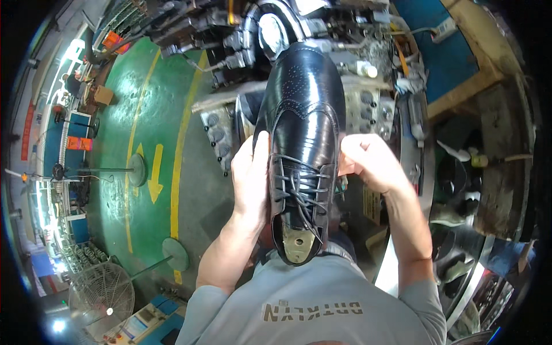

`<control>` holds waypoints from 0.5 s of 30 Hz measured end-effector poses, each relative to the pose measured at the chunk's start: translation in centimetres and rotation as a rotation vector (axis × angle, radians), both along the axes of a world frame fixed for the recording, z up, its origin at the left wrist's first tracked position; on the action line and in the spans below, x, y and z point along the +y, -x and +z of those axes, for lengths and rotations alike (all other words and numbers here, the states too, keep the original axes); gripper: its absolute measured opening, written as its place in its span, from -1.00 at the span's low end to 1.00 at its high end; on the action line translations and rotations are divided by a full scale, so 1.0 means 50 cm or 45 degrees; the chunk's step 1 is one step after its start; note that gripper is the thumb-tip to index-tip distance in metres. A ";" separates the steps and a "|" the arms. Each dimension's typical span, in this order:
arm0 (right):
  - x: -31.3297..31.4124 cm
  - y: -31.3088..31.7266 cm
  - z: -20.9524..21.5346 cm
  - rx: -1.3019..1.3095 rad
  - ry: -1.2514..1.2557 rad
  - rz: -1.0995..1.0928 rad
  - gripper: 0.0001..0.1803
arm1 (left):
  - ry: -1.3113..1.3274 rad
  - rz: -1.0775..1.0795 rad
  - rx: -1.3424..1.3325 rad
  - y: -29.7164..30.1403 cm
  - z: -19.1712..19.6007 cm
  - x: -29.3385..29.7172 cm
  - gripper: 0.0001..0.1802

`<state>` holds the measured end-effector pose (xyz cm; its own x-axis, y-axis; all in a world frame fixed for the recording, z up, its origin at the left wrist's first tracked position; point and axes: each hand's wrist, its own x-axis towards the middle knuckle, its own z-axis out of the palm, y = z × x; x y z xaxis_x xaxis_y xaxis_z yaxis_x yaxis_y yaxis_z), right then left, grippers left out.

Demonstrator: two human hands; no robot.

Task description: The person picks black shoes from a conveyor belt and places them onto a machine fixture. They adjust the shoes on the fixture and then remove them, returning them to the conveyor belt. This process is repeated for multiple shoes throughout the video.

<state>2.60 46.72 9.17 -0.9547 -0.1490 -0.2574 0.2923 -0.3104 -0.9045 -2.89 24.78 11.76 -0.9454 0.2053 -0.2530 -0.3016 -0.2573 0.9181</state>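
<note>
A glossy black lace-up dress shoe (307, 132) with rows of punched holes fills the middle of the head view, its toe pointing away from me. Black laces cross over its opening, and a pale shoe last (299, 244) with a round hole shows inside the heel end. My left hand (251, 178) grips the shoe along its left side, fingers partly hidden beneath it. At the right side of the shoe, my right hand (371, 161) is closed in a pinch. A small orange-pink piece (346, 167) shows at its fingertips, too little of it to name.
Beyond the shoe stands a machine with metal fittings (236, 43) and a knobbed control panel (215, 138). Shelves holding lasts or shoes (454, 213) line the right. At left, a green floor (155, 115) with yellow lines carries a caged fan (102, 296).
</note>
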 end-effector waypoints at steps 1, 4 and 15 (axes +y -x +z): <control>-0.014 0.025 -0.001 0.008 0.001 -0.002 -0.56 | 0.027 -0.026 0.024 0.027 -0.003 -0.011 -0.69; -0.044 0.098 -0.001 0.056 -0.138 -0.171 -0.62 | -0.106 -0.030 0.005 0.106 -0.011 -0.024 -0.67; -0.118 0.306 -0.065 0.145 0.699 -0.760 -0.87 | -0.113 0.080 0.079 0.311 -0.072 0.025 -0.71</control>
<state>-12.72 40.82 5.94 -0.9291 0.3160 -0.1922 -0.1467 -0.7919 -0.5928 -18.41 26.00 8.14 -0.9704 0.1639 -0.1773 -0.2257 -0.3548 0.9073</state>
